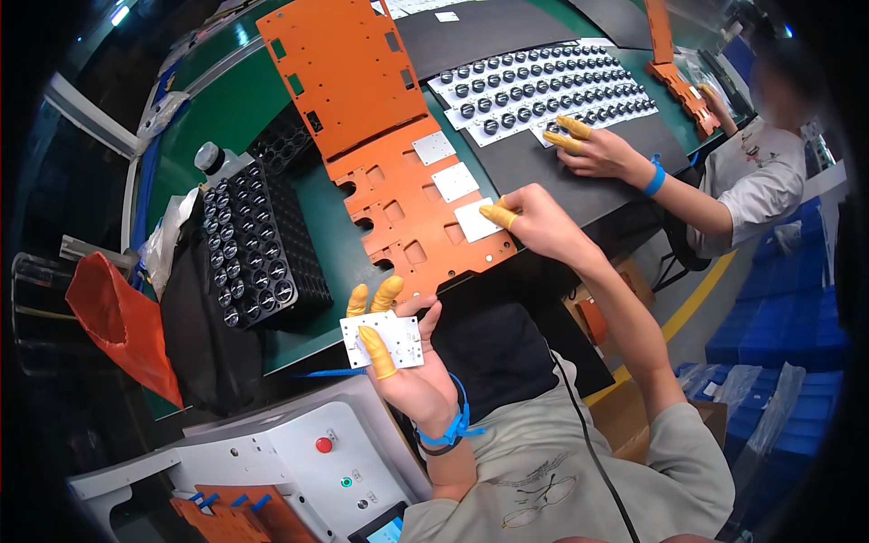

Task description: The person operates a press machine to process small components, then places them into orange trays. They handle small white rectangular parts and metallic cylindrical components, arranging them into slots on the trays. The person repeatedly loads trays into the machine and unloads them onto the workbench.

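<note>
My left hand (pixel 412 385), with yellow covers on several fingers, grips a white square plate (pixel 405 339) with small holes, the thumb lying across its face. Whether more plates lie beneath it I cannot tell. Toward the front right of an orange fixture board (pixel 407 213), the closed fingers of my right hand (pixel 541 222) hold the edge of another white plate (pixel 472 223), which lies on the board. Two similar plates, a far one (pixel 434 147) and a middle one (pixel 454 182), lie in a row beyond it.
Left of the fixture stands a black tray (pixel 312 258) of round dark-topped parts, with a bottle (pixel 210 158) behind it. Rows of black round parts stand on white sheets (pixel 444 90), where a co-worker's hand (pixel 602 152) reaches in. A white machine (pixel 290 462) is near my left arm.
</note>
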Tool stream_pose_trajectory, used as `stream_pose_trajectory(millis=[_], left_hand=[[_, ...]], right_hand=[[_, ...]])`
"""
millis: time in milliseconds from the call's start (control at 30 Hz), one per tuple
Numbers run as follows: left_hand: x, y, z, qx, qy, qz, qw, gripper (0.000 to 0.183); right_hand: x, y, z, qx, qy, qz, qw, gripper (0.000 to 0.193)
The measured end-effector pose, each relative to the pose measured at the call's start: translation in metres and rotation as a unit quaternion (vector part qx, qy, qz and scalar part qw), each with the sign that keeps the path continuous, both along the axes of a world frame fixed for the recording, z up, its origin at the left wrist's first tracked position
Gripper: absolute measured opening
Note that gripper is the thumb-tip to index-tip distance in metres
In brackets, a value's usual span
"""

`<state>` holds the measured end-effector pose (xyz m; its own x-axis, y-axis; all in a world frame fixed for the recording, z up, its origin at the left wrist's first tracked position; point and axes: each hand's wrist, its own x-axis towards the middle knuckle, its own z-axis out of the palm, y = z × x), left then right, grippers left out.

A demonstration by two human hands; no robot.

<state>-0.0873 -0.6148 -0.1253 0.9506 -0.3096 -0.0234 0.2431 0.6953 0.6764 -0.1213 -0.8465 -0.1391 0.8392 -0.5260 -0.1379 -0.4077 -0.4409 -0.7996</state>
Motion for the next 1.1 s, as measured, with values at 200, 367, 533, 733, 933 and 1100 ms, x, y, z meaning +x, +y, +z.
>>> stream_pose_trajectory(millis=[200, 367, 533, 733, 933, 1100], left_hand=[[0.002, 0.007, 0.003, -0.019, 0.028, -0.014, 0.999, 0.035], [0.006, 0.015, 0.003, -0.092, 0.084, -0.091, 0.988, 0.028], [0.017, 0.037, -0.01, -0.167, 0.121, -0.182, 0.961, 0.047], [0.027, 0.049, -0.012, -0.139, 0.134, -0.153, 0.969, 0.037], [0.026, 0.046, -0.014, -0.048, 0.142, -0.084, 0.985, 0.032], [0.033, 0.055, -0.031, 0.045, 0.06, -0.073, 0.995, 0.054]], right_hand=[[0.005, -0.014, 0.008, 0.057, 0.101, 0.038, 0.993, 0.044], [0.009, -0.017, 0.029, 0.022, 0.134, 0.049, 0.99, 0.051], [0.025, 0.008, 0.069, -0.259, 0.125, 0.044, 0.957, 0.047], [0.096, 0.084, 0.081, -0.22, -0.166, 0.162, 0.947, 0.028], [0.141, 0.169, 0.093, -0.214, -0.215, 0.276, 0.912, 0.032], [0.166, 0.189, 0.081, -0.3, -0.223, 0.246, 0.894, 0.031]])
